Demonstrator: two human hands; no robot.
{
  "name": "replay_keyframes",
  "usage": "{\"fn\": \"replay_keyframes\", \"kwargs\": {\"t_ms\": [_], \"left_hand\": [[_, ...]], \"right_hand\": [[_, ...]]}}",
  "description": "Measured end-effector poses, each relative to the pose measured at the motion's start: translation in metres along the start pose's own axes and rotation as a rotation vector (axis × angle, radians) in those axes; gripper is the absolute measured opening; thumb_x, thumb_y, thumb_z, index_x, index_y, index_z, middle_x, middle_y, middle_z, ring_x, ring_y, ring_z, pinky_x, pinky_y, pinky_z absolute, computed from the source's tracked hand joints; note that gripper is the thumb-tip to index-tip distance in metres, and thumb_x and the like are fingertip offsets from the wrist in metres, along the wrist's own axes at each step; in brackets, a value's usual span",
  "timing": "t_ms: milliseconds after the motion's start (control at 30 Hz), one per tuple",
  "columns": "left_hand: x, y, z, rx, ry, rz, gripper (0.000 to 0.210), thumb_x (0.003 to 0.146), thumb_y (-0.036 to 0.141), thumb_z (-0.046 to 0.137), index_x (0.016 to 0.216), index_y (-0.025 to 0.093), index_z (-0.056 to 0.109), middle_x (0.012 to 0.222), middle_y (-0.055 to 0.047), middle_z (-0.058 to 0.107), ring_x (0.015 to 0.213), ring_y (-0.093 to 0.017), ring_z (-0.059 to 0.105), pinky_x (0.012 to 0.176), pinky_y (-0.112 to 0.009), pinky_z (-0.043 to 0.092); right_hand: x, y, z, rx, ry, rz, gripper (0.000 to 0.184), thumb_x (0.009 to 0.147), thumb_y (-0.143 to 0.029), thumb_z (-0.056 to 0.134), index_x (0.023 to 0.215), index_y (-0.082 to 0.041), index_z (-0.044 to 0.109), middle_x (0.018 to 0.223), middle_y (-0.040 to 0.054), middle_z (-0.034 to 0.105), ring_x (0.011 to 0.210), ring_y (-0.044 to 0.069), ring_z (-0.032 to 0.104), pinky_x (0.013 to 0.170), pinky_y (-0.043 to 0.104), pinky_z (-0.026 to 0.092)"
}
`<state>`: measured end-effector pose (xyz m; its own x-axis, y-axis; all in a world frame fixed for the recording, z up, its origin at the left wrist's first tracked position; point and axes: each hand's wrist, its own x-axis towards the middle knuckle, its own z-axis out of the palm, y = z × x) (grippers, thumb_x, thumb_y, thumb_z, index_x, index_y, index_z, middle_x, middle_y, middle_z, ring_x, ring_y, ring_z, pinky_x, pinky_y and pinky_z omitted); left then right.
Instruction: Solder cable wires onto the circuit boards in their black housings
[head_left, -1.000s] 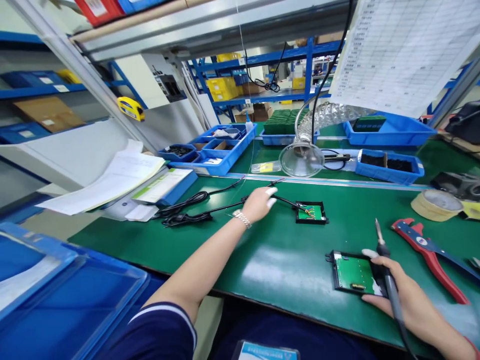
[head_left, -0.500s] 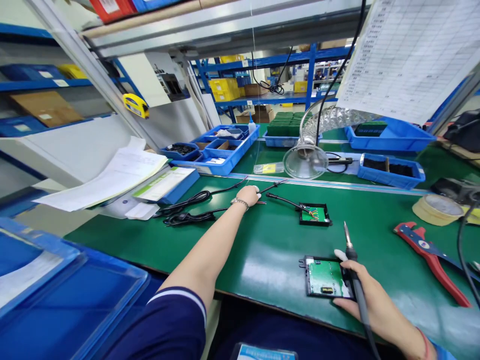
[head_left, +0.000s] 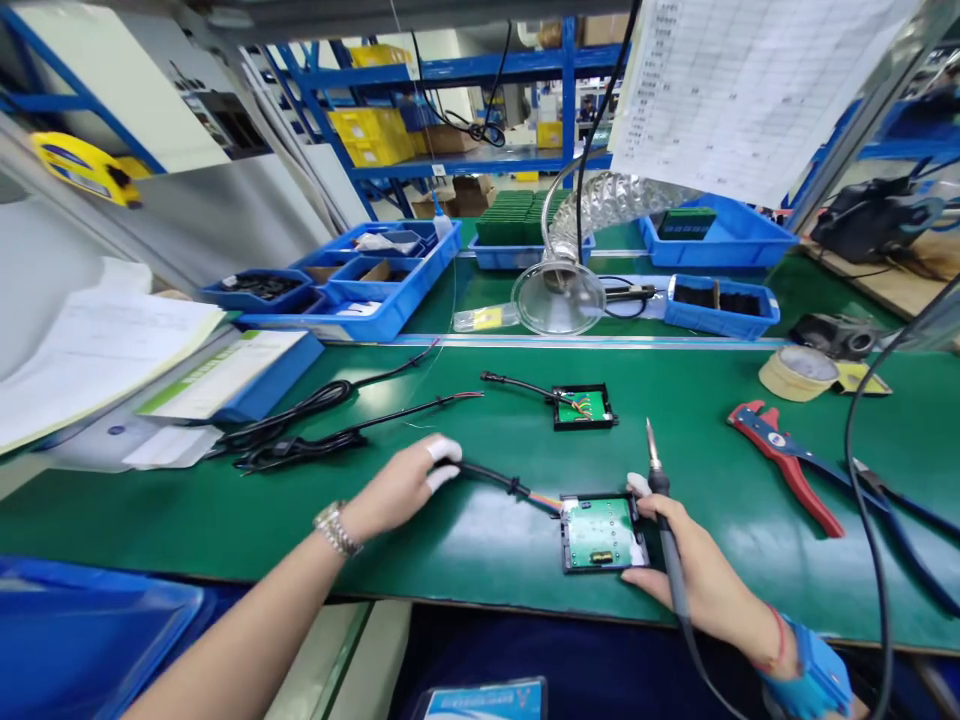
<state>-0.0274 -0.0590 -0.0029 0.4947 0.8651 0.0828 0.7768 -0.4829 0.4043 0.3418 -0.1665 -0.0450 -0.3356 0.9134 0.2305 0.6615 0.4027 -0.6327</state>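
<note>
Green bench [head_left: 480, 578]: a blue bin [head_left: 510, 258] of boards [head_left: 517, 216] is set beyond the left hand [head_left: 401, 485], by which a cable [head_left: 491, 475] is pinched; rightward, cased circuit [head_left: 596, 530] and soldering iron [head_left: 670, 550] are gripped by the right hand [head_left: 705, 572].

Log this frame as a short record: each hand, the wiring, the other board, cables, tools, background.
left hand: the left hand pinches a short black cable
right hand: the right hand holds a soldering iron, tip up, and a cased green board
wiring: coloured wires between cable and board case
other board: second cased board, farther back
cables: two longer black cables, left
tools: red-and-blue wire stripper, right
background: clear funnel on silver duct
</note>
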Motion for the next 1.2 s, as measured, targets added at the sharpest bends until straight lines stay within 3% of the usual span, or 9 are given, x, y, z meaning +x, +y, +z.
{"fn": "replay_keyframes", "kwargs": {"t_ms": [100, 200, 300, 433, 533, 667, 867, 1067, 1200], "left_hand": [[-0.020, 0.010, 0.026, 0.022, 0.026, 0.038, 0.022, 0.085, 0.028, 0.048, 0.105, 0.019, 0.052, 0.104, -0.009, 0.057, 0.097, -0.021, 0.053, 0.085, -0.038, 0.045], [-0.015, 0.039, 0.037, 0.029, 0.069, 0.173, 0.035, 0.082, 0.028, 0.055, 0.115, 0.018, 0.047, 0.114, -0.012, 0.053, 0.108, -0.023, 0.047, 0.093, -0.042, 0.040], [-0.002, 0.068, 0.051, 0.028, 0.032, 0.276, 0.027, 0.084, 0.023, 0.053, 0.110, 0.017, 0.052, 0.109, -0.011, 0.056, 0.103, -0.022, 0.049, 0.091, -0.040, 0.042], [0.007, 0.080, 0.069, 0.008, 0.085, 0.229, 0.019, 0.088, 0.018, 0.044, 0.100, 0.015, 0.059, 0.092, -0.009, 0.062, 0.086, -0.020, 0.056, 0.077, -0.034, 0.048], [0.008, 0.088, 0.066, -0.140, 0.107, 0.225, 0.023, 0.089, 0.021, 0.045, 0.106, 0.017, 0.059, 0.093, -0.007, 0.064, 0.083, -0.017, 0.058, 0.074, -0.029, 0.048], [0.008, 0.114, 0.049, -0.299, -0.001, 0.196, 0.023, 0.088, 0.025, 0.048, 0.106, 0.020, 0.061, 0.086, -0.003, 0.065, 0.076, -0.014, 0.059, 0.069, -0.024, 0.047], [0.012, 0.135, 0.038, -0.377, -0.157, 0.182, 0.015, 0.087, 0.024, 0.048, 0.094, 0.019, 0.060, 0.085, -0.001, 0.066, 0.075, -0.013, 0.060, 0.070, -0.022, 0.046], [0.013, 0.137, 0.038, -0.065, 0.024, 0.259, 0.019, 0.087, 0.026, 0.047, 0.091, 0.018, 0.063, 0.074, -0.004, 0.061, 0.067, -0.016, 0.055, 0.061, -0.025, 0.041], [0.021, 0.135, 0.042, -0.297, -0.023, 0.225, 0.015, 0.085, 0.024, 0.052, 0.086, 0.019, 0.066, 0.067, -0.001, 0.060, 0.061, -0.013, 0.054, 0.057, -0.022, 0.041]], "right_hand": [[-0.001, -0.003, 0.004, 0.019, -0.031, -0.008, 0.055, 0.077, -0.032, 0.061, 0.121, -0.023, 0.029, 0.118, 0.0121, 0.049, 0.103, 0.022, 0.055, 0.087, 0.036, 0.047], [-0.002, -0.005, 0.005, 0.019, -0.046, -0.015, 0.056, 0.078, -0.031, 0.060, 0.123, -0.022, 0.028, 0.119, 0.0127, 0.049, 0.105, 0.023, 0.055, 0.089, 0.037, 0.047], [-0.001, -0.005, 0.006, 0.014, -0.034, -0.019, 0.055, 0.078, -0.031, 0.060, 0.123, -0.022, 0.029, 0.121, 0.0129, 0.048, 0.107, 0.023, 0.054, 0.090, 0.037, 0.046], [-0.002, -0.006, 0.006, 0.010, 0.001, -0.023, 0.056, 0.077, -0.032, 0.062, 0.122, -0.021, 0.031, 0.121, 0.0133, 0.049, 0.106, 0.023, 0.055, 0.088, 0.036, 0.048], [-0.001, -0.011, 0.004, 0.016, 0.056, -0.034, 0.053, 0.076, -0.031, 0.063, 0.120, -0.021, 0.034, 0.120, 0.0132, 0.052, 0.104, 0.023, 0.057, 0.086, 0.034, 0.049], [0.012, -0.028, 0.002, 0.106, 0.236, -0.051, 0.035, 0.080, -0.022, 0.059, 0.111, -0.024, 0.042, 0.110, 0.0080, 0.060, 0.098, 0.018, 0.060, 0.082, 0.028, 0.050], [0.034, -0.050, 0.009, 0.281, 0.274, -0.103, 0.022, 0.080, -0.018, 0.059, 0.099, -0.024, 0.050, 0.086, 0.0009, 0.064, 0.074, 0.013, 0.063, 0.069, 0.022, 0.051], [0.039, -0.054, 0.015, 0.443, 0.382, 0.039, 0.020, 0.077, -0.022, 0.062, 0.094, -0.022, 0.050, 0.079, 0.0001, 0.061, 0.063, 0.011, 0.061, 0.059, 0.020, 0.052], [0.037, -0.055, 0.015, 0.566, 0.389, 0.111, 0.024, 0.076, -0.020, 0.063, 0.095, -0.022, 0.048, 0.082, 0.0005, 0.061, 0.066, 0.012, 0.063, 0.059, 0.021, 0.053]]}}
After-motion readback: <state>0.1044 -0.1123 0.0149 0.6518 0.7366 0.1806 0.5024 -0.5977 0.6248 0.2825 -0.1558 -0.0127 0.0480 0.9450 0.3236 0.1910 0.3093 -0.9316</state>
